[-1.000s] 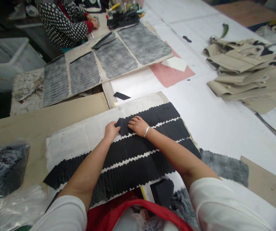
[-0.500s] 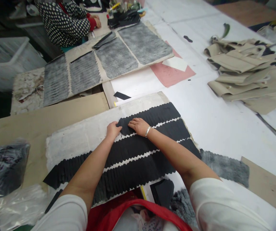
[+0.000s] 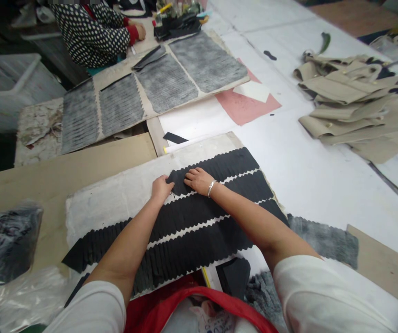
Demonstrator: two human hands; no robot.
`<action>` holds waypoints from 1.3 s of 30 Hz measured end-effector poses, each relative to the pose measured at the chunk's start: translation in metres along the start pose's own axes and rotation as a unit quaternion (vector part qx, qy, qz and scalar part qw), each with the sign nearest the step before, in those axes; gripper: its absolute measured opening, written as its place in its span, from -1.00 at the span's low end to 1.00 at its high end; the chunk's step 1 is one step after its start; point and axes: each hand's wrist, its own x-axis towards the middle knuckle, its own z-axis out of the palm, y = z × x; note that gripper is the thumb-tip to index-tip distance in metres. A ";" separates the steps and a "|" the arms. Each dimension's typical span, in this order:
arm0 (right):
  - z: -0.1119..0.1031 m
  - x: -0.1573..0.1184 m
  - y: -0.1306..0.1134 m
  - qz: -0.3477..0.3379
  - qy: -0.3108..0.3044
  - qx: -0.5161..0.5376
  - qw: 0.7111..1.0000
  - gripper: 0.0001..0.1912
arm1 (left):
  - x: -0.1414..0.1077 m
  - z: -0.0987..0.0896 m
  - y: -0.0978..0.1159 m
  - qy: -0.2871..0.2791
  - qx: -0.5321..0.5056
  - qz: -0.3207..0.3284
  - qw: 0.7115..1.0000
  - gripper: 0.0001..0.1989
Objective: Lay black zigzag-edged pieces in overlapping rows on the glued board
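A pale board (image 3: 94,206) lies before me, bearing rows of overlapping black pieces with pointed ends. At the left end of the farthest row (image 3: 233,162), my left hand (image 3: 162,188) pinches the edge of a black piece between thumb and fingers. Just to its right, my right hand (image 3: 199,181) rests on the same row, palm down, its fingers extended over the pieces. A middle row (image 3: 181,210) and a nearest row (image 3: 185,252) run below my hands and partly under my forearms.
Beyond stands another board (image 3: 146,113) of greyish overlapping pieces, near a co-worker in a dotted sleeve (image 3: 91,37). Beige parts (image 3: 347,88) are heaped at right. Clear plastic (image 3: 28,296) and a bagged black bundle (image 3: 8,240) lie left. Stacked black pieces (image 3: 235,275) sit close to me.
Both hands stay almost in place at the end of the farthest row. The whole view has shifted very slightly.
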 end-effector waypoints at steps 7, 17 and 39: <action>0.001 0.000 -0.001 0.001 0.012 -0.009 1.000 -0.74 | 0.001 -0.001 -0.004 0.006 0.013 0.005 1.000 -0.76; 0.002 0.002 -0.001 0.005 0.011 0.002 1.000 -0.74 | 0.000 -0.003 -0.009 0.002 0.025 0.008 1.000 -0.81; -0.001 0.002 -0.003 0.018 0.011 0.005 1.000 -0.73 | -0.016 0.002 -0.023 0.006 0.137 0.372 0.918 -0.75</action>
